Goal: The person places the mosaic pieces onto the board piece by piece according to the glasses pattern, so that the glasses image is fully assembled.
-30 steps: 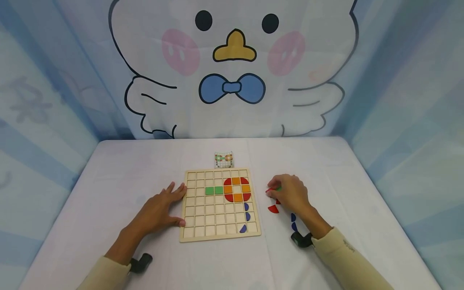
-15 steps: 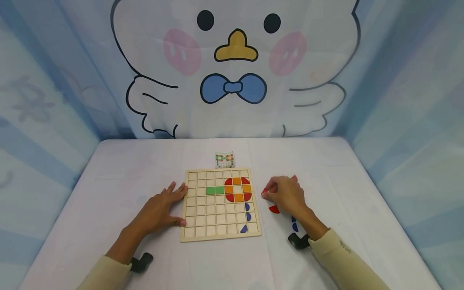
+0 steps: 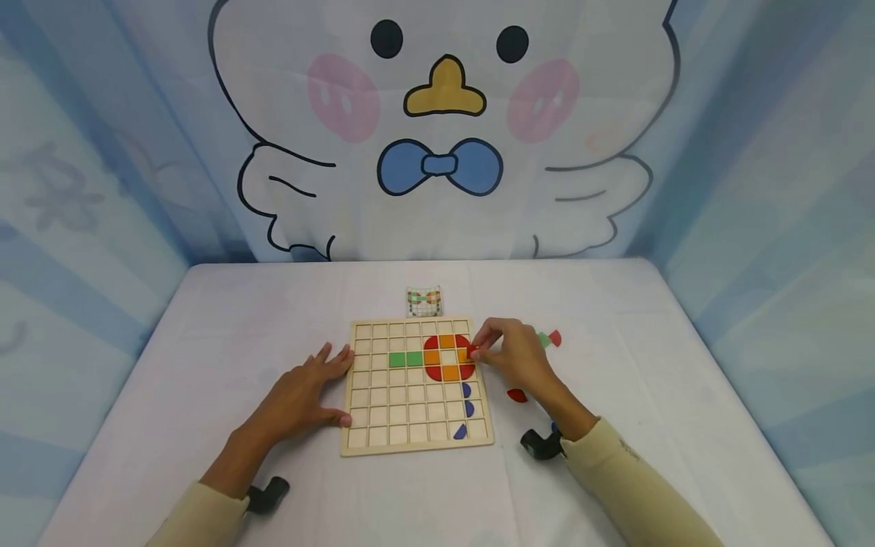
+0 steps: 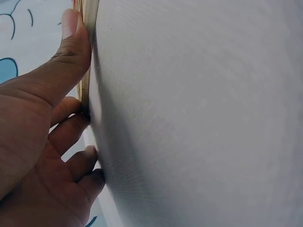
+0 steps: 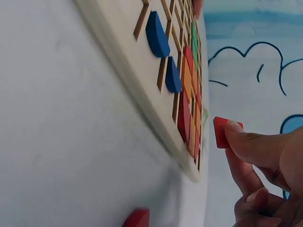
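Observation:
A square wooden grid board (image 3: pixel 415 450) lies on the white table. My left hand (image 3: pixel 297 399) is spread along its left edge, thumb and fingertips touching the side. Pinched between thumb and forefinger of my right hand (image 3: pixel 522 357) is a small red tile (image 5: pixel 221 132), held over the board's right edge. It overlaps a ring of red (image 3: pixel 434 373) and orange tiles (image 3: pixel 449 372) in the head view. Two green square tiles (image 3: pixel 405 359) lie left of that ring. Below it, three blue half-round tiles (image 3: pixel 466 390) sit in the right-hand cells.
A small printed pattern card (image 3: pixel 424 301) lies beyond the board. Right of the board are a loose red tile (image 3: pixel 516 396), a green one (image 3: pixel 544 339) and another red one (image 3: pixel 555 338). Blue loose pieces are mostly hidden by my right wrist. A printed curtain (image 3: pixel 437 220) stands behind the table.
My right hand has picked a red tile from the loose pieces and carried it left to the board's right edge. The left hand stays in place on the board.

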Demonstrator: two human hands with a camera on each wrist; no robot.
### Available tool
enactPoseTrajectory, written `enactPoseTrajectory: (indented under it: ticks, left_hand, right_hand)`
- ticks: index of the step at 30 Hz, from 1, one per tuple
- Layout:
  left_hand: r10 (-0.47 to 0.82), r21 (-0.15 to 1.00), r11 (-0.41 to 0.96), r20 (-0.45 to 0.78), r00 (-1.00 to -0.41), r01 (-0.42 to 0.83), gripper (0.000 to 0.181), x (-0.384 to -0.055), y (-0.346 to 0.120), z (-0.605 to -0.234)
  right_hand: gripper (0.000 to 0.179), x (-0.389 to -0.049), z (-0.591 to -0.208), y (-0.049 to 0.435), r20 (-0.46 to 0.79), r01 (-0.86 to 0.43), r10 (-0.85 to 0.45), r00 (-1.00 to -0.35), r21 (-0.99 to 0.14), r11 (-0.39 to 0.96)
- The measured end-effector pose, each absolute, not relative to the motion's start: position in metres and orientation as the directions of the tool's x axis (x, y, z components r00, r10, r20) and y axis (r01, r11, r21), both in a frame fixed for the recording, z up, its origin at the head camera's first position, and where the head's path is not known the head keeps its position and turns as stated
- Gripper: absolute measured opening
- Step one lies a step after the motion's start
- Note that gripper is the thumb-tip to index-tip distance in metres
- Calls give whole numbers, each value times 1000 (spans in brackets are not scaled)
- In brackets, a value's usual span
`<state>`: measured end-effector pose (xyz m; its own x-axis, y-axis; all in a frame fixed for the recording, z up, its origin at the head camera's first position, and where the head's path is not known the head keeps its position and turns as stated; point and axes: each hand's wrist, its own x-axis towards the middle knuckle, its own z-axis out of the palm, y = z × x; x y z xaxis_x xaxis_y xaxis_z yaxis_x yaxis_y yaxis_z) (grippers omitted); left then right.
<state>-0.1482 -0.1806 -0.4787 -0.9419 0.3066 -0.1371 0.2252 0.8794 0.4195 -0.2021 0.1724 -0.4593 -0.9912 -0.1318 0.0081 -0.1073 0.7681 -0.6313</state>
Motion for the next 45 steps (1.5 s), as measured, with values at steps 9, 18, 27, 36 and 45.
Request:
enactPoseTrajectory:
  ticks: [9, 18, 27, 36, 45]
  left_hand:
    - [315, 419, 877, -129, -940, 236, 115, -149, -181, -478]
    - [309, 424, 878, -142, -940, 224, 115, -148, -182, -479]
    - [314, 431, 873, -142, -939, 227, 115, -149, -184, -480]
    - [314, 435, 872, -139, -939, 227, 115, -149, -184, -481]
    - [302, 422, 881, -146, -942, 217, 115, -148, -183, -480]
  right_hand:
    - [14, -209, -456, 127, 10, -164, -213, -977, -670, 724]
    - [12, -224, -459, 90, 21, -252, -326, -945, -682, 686]
    - [12, -238, -467, 64, 27, -295, -361, -932, -634, 715]
    - [13, -243, -469, 54, -31, -261, -336, -941, -564, 783]
    - [6, -238, -463, 65, -20, -277, -359, -933, -599, 751]
